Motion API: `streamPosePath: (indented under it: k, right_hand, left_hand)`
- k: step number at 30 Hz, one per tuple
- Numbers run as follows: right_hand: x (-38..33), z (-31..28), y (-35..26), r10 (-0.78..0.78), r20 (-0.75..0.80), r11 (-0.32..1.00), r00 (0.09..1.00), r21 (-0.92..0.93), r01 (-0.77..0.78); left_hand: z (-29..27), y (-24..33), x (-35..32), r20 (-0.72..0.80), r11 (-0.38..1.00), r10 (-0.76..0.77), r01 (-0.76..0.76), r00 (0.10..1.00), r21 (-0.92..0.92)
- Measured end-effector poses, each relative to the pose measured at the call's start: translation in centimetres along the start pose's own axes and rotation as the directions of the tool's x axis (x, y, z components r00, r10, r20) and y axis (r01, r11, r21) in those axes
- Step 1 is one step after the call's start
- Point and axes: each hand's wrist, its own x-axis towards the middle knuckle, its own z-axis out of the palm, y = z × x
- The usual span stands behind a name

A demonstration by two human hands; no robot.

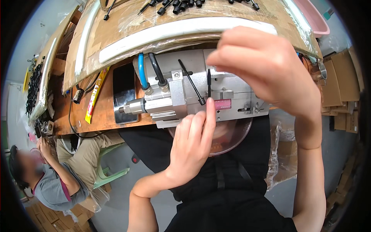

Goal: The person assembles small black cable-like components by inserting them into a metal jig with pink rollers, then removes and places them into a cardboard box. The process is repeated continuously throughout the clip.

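Left hand: the left hand comes up from the lower edge, fingers loosely curled, index fingertip touching the lower end of a thin black wand that stands upright at the front of the metal machine. It holds nothing; it only props the tip.
Right hand: the right hand is above, fingers closed in a pinch on the top of the same wand, just over the machine.
Wand in hand: upright, lower end at the machine's front face beside a small pink label; whether it is seated in a slot cannot be told.
Second wand: another black wand leans slantwise across the machine's face, just left of the first, with its cap end low.
Progress, judged: one piece looks mid-placement. A row of black capped pieces lies on the wrapped cardboard tray at the bench's far edge; finished or waiting, not clear.
Bowl: a clear bowl hangs under the bench's near edge below the machine.
Hoses: a blue hose and a black hose enter the machine's left end.
Room: tight above, where the tray overhangs the machine; open toward the near edge.
Neighbour: another person sits at the bench's left end, well apart.
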Motion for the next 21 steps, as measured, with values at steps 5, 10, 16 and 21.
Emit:
streamPosePath:
  k: [5, 10, 16, 21]
  right_hand:
    - [-3.1, 2.1, -3.7, 0.125, 0.026, 0.992, 0.992, 0.029, -0.126]
    - [-3.7, 6.4, -3.3, -0.024, 0.11, 0.996, 0.994, -0.088, 0.033]
    - [-4.8, -0.1, -4.3, 0.404, -0.253, 0.828, 0.879, 0.51, -0.234]
    - [-9.6, -3.3, -3.4, 0.579, -0.353, 0.689, 0.735, 0.693, -0.21]
  left_hand:
    - [-3.0, -0.5, -3.7, -0.175, 0.988, -0.027, 0.0, 0.984, -0.153]
    - [-2.8, -0.1, -4.2, -0.202, 0.979, -0.129, 0.091, 0.971, -0.184]
    - [-0.6, 2.5, -3.4, -0.031, 0.993, -0.101, 0.099, 0.994, -0.062]
    - [1.9, 4.0, 0.3, 0.049, 0.989, -0.068, 0.061, 0.996, 0.131]
